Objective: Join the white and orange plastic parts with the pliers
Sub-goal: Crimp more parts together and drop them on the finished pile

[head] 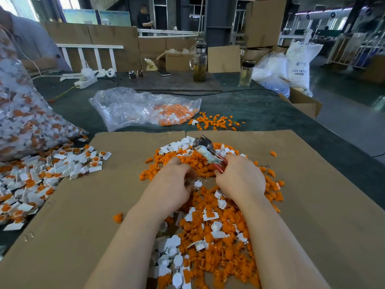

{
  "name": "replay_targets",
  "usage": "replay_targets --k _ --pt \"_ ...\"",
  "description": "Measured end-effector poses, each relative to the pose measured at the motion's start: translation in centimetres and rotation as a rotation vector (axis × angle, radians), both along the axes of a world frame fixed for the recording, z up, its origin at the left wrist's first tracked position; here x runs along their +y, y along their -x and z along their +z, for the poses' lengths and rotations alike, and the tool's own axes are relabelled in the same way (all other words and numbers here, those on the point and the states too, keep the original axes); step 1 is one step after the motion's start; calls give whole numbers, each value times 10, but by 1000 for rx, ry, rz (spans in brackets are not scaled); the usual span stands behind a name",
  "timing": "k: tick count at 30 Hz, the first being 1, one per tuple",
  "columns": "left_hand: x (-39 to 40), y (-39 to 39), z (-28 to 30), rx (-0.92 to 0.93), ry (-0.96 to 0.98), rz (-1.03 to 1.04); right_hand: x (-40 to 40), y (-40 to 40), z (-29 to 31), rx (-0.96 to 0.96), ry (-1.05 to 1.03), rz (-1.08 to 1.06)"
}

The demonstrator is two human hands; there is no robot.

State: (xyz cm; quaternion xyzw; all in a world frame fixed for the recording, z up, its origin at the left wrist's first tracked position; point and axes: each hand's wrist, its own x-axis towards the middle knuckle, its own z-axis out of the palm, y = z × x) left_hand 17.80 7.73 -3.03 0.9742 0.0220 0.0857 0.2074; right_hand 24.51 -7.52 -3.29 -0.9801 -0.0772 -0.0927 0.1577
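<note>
Pliers (205, 152) with red handles sit in the right hand (241, 179), its fingers curled round the grips, the metal head pointing up and away toward the middle of the frame, clear of any part. The left hand (173, 182) is curled down into the loose heap of orange parts (218, 253) and white parts (173, 245) on the cardboard sheet (312, 205) — it looks to be pinching a small white piece at its fingertips, though what exactly it holds is hard to make out. My guess is this is the picking step, before any squeeze. To do it well, I'd seat the orange plug squarely in the white piece by finger first, then bring the pliers' head across both so the press runs straight — a crooked bite would likely skew or mar the plastic. A firm, short squeeze should do. Finished pairs seem to lie in the pile of joined pieces (41, 176) at the left of the frame, so that is probably where this one belongs once joined. A clear bag (133, 107) of spare orange parts lies on the bench (260, 109) beyond.
</note>
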Motion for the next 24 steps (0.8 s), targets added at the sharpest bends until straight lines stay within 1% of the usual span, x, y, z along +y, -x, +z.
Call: replay_targets --k 4,8,13,19,24 --pt "3 0 0 7 26 41 3 0 0 20 19 17" --pt "4 -1 0 5 100 90 2 -1 1 44 20 21" --pt "5 -1 1 -47 288 167 5 1 2 34 42 14" --pt "7 1 9 -73 469 264 5 3 4 50 66 18" --pt "8 2 11 -80 547 324 6 4 5 21 85 -1"
